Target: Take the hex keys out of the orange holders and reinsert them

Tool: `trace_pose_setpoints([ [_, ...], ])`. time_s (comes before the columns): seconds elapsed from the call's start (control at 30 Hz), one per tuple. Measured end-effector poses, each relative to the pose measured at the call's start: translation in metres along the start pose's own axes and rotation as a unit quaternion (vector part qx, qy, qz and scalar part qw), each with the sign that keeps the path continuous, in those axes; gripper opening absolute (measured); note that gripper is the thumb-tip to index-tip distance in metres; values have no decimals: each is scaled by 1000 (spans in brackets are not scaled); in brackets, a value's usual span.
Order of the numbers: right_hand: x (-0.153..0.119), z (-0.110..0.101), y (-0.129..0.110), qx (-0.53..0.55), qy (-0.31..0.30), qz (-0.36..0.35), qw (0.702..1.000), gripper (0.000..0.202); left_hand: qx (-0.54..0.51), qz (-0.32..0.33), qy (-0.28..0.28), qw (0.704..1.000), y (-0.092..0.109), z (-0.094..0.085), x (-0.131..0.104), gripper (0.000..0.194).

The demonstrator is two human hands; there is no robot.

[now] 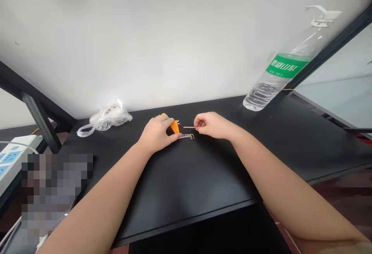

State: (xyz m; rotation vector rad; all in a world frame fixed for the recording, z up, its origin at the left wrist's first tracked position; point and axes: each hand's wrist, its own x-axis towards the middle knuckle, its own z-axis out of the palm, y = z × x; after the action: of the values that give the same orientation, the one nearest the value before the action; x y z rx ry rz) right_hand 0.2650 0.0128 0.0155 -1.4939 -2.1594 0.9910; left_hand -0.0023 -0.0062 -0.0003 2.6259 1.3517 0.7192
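L hand gripping orange holder; R hand pinching thin rod. Rod could drop if pinch slips; hex keys nr holder might shift if bumped.

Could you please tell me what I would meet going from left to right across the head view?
White power strip with blue sockets, crumpled clear plastic bag, bare left hand holding an orange plastic piece, thin metal rod, bare right hand, large clear plastic bottle with a green label.
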Motion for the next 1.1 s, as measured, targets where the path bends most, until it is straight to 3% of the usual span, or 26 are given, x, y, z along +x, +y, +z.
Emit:
trace_pose_setpoints([
  [0.23,-3,-1,-7,121,-5,-31,992,15,-16,0,14,1000,-1,2,-2,35],
  [0.6,-5,7,-13,72,15,-43,996,14,-3,9,15,1000,4,0,-2,28],
  [0.87,-6,10,-14,-44,89,-161,982,14,28,22,10,999,4,-2,-1,29],
  [0.97,-8,11,-18,-54,83,-182,978,15,30,34,8,999,6,-2,-1,30],
  [1.1,-10,18,-26,-9,29,-196,980,14,15,63,-14,998,12,-2,-2,31],
])
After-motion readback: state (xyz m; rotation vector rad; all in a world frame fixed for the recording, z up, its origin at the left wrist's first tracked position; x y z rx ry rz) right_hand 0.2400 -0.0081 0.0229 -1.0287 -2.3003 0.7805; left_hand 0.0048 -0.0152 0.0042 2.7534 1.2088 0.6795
